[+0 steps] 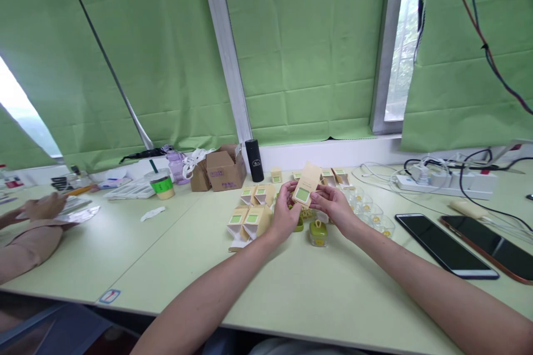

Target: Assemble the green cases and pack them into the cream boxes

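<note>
Between both my hands a small kraft paper box (308, 182) with a green label is held above the table, tilted. My left hand (285, 212) grips its left edge, and my right hand (333, 205) pinches its right side. Just below them stands a small clear jar with a green lid (318, 233) and a looped handle. More green lids (298, 225) lie partly hidden behind my left hand. To the left, several open kraft boxes (255, 221) stand in a group. Several clear jars (372, 213) with yellow bottoms sit right of my right hand.
Two phones (441, 244) lie at the right, near a white power strip (445, 184) with cables. Along the back are a black bottle (254, 161), a cardboard box (226, 168) and a drink cup (162, 184). Another person's hand (45, 206) is at the far left.
</note>
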Demonstrator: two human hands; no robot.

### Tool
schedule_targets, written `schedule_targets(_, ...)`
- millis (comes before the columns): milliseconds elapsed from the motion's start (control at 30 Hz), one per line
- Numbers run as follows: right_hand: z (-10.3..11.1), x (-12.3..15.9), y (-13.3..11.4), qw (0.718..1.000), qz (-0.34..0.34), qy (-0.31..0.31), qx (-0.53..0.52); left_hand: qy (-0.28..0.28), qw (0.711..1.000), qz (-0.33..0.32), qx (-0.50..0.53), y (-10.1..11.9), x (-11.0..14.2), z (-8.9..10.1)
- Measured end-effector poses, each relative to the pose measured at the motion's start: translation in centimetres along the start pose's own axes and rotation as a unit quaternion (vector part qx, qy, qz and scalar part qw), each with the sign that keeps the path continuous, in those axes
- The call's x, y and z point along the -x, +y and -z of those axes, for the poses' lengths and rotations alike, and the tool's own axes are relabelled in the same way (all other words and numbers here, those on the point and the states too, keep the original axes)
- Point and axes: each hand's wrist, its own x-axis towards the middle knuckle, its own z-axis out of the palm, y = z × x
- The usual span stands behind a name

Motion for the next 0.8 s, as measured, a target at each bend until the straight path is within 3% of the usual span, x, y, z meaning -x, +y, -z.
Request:
schedule_targets(500,-0.1,0.04,0.09,1.0,-0.007,0.001,-0.022,-0.003,0.999,-0.019,-0.03,-0.33,-0.12,0.09)
schedule_targets(800,-0.16,0.18,-0.57,0.999,-0.024,0.017,-0.041,-0.035,0.999,-0.028,-0.022,0.15,0.16,0.16)
